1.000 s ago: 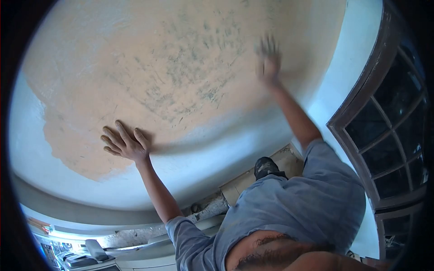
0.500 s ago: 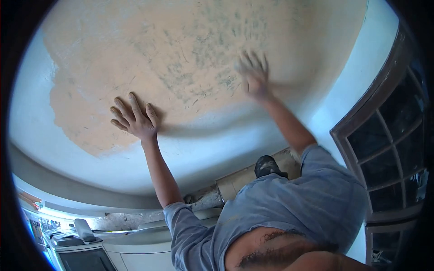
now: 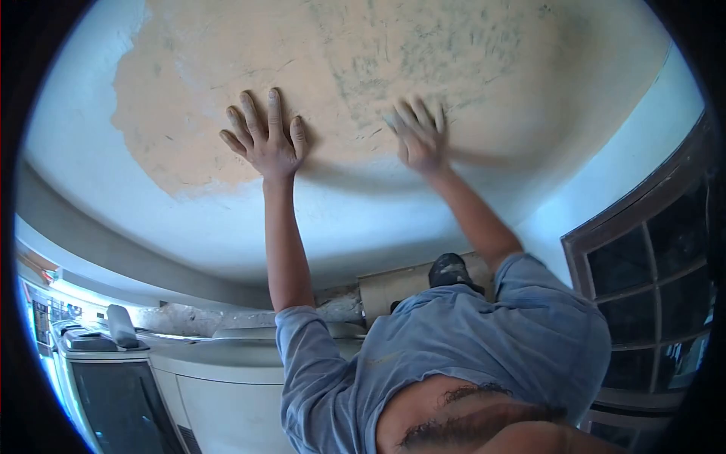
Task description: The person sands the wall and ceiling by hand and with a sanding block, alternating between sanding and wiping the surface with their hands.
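Observation:
My left hand lies flat with fingers spread against a wall, on its tan patch. Dust or filler coats its fingertips. To its right, my right hand is also up against the tan area, blurred by motion, its fingers extended and apart. A small greyish bit shows by its left edge, too smeared to make out; whatever may be under the palm is hidden. Dark greenish scuffs mark the patch above my right hand. Around and below the tan coat, the wall is white.
Low on the left stands a white vehicle with a side mirror and dark glass. A brown-framed paned window or door is at right. My dark shoe is near the wall's base, beside a beige ledge.
The camera view has shifted, so the wall appears higher and further right. My left hand keeps roughly its place on the patch. Relative to the wall, my right hand has slid left and down.

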Demonstrator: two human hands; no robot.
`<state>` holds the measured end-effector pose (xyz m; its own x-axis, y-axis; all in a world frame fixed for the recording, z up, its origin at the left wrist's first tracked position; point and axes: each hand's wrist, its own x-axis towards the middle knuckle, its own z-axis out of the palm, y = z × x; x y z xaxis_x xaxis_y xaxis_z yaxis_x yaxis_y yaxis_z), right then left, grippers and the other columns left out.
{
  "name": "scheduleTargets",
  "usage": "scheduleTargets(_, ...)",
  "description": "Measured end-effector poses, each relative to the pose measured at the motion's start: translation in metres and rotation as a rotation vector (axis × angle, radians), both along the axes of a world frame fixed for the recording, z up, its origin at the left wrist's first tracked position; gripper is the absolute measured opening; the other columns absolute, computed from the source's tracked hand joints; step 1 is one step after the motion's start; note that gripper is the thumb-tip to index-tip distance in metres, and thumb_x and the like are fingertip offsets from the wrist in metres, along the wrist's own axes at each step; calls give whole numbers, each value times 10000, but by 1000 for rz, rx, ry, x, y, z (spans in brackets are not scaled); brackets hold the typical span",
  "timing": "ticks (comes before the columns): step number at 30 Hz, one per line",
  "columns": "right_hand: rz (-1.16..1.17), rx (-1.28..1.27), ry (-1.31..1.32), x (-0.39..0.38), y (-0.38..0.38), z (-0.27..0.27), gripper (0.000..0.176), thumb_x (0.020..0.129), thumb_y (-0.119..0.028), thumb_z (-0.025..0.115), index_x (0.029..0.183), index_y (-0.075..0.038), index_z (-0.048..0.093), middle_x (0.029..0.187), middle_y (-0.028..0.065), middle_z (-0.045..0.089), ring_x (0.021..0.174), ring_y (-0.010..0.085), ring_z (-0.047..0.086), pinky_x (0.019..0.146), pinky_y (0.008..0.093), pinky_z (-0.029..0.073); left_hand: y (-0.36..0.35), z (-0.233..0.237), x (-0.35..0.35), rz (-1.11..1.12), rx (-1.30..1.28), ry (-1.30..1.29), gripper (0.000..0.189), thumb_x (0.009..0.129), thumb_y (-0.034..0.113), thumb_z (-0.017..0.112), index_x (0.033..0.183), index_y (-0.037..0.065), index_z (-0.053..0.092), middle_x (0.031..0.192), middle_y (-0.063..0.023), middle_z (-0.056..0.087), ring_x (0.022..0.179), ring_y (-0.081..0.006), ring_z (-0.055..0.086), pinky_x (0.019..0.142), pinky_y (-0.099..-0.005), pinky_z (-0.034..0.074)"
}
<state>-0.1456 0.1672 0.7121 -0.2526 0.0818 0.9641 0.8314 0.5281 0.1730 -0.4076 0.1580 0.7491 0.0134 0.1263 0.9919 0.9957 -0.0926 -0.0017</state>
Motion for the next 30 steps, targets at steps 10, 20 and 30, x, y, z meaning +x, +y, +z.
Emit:
scheduleTargets(10, -93, -35, -168, -71, -5, 80, 393, 821, -145, 555, 1203, -208, 626, 1356, 13, 533, 1301, 249, 423, 1084, 567, 228, 3, -31, -35, -65, 5, -99, 535, 942, 450, 392, 1363, 143, 513, 1486, -192, 335, 1422, -350, 196, 1136, -510, -18)
scheduleTargets(20, -95, 212, -222, -123, 15, 200, 386, 938, -164, 395, 1269, -37, 549, 1312, 137, 553, 1304, 304, 429, 1116, 591, 140, -7, -54, -50, -69, 22, -233, 461, 918, 456, 440, 1340, 295, 534, 1463, -67, 403, 1374, -284, 303, 1143, -488, 21)
scheduleTargets(30, -104, 26, -355, -67, 12, -44, 404, 900, -169, 411, 1264, -129, 581, 1360, 80, 529, 1352, 274, 379, 1133, 599, 82, -12, -51, -49, 14, -22, -225, 443, 907, 460, 448, 1329, 357, 533, 1456, -20, 421, 1358, -248, 335, 1145, -488, 21)
